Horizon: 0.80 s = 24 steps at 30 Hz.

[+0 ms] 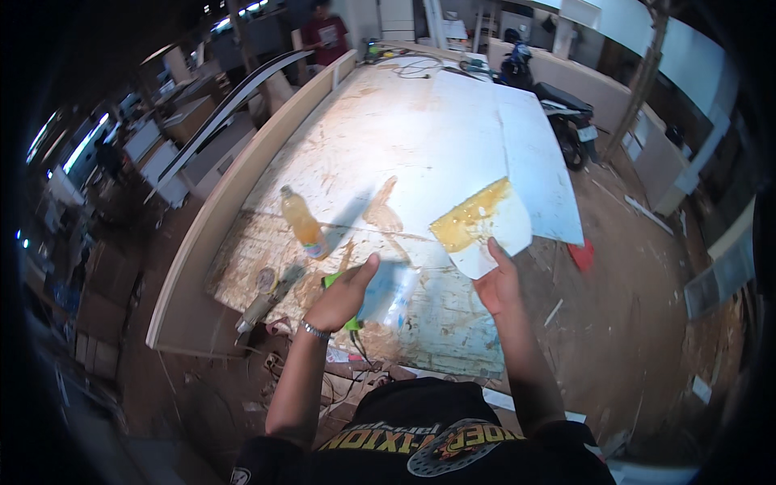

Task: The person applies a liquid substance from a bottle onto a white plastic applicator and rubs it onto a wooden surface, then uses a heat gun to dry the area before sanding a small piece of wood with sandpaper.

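My right hand (497, 287) grips a white piece (505, 226) with a mottled yellow layer along its upper part, raised over the board's right side. My left hand (347, 295), with a metal watch on the wrist, is beside a bright green tool with a cord (353, 322), partly behind it; the thumb points up and the fingers are hidden. A plastic bottle of yellow liquid (303, 222) stands upper left of that hand. A metal tool with a round top (259, 303) lies farther left. A pale translucent bluish item (388, 299) lies between my hands on the worn white board (420, 121).
A long raised panel (190, 267) edges the board's left side. Cords and tools (404, 65) lie at the far end. A person in maroon (327, 40) is beyond. A motorbike (566, 121) stands right, near a red object (581, 255). Scraps litter the floor; cabinets line the left.
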### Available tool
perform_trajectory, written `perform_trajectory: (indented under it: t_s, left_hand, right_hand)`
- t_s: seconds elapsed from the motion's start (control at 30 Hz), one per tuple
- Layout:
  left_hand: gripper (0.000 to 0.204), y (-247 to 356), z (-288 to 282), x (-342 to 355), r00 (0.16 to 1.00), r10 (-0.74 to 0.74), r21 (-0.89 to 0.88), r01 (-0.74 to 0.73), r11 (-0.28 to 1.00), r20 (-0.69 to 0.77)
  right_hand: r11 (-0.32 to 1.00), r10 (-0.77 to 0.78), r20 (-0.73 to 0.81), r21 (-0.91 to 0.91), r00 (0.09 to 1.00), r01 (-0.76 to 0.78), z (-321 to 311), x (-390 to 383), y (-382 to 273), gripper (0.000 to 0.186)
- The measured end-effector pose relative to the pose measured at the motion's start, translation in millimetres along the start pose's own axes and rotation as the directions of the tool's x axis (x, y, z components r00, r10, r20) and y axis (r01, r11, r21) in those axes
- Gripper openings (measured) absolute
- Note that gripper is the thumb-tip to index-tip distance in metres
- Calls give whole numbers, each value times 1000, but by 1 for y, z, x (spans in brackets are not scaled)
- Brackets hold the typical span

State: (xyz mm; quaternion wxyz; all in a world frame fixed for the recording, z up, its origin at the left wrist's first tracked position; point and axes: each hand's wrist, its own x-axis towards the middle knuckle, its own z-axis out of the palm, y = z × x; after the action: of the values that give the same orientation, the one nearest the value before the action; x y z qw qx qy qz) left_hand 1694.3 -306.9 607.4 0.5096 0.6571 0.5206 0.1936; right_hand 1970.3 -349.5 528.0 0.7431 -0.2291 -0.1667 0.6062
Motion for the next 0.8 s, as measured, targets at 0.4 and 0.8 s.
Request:
perform_trajectory:
  t_s: [0.4,0.8]
  left_hand:
    - [60,-204,147,106,894,-284,-570,442,692,348]
    - [54,-264,228,137,921,-232,-777,390,495,315]
  right_hand:
    - [944,-264,-245,134,933,302,-92,-93,-72,52]
    - [940,-287,-263,105,921,323,-171,-194,-111,50]
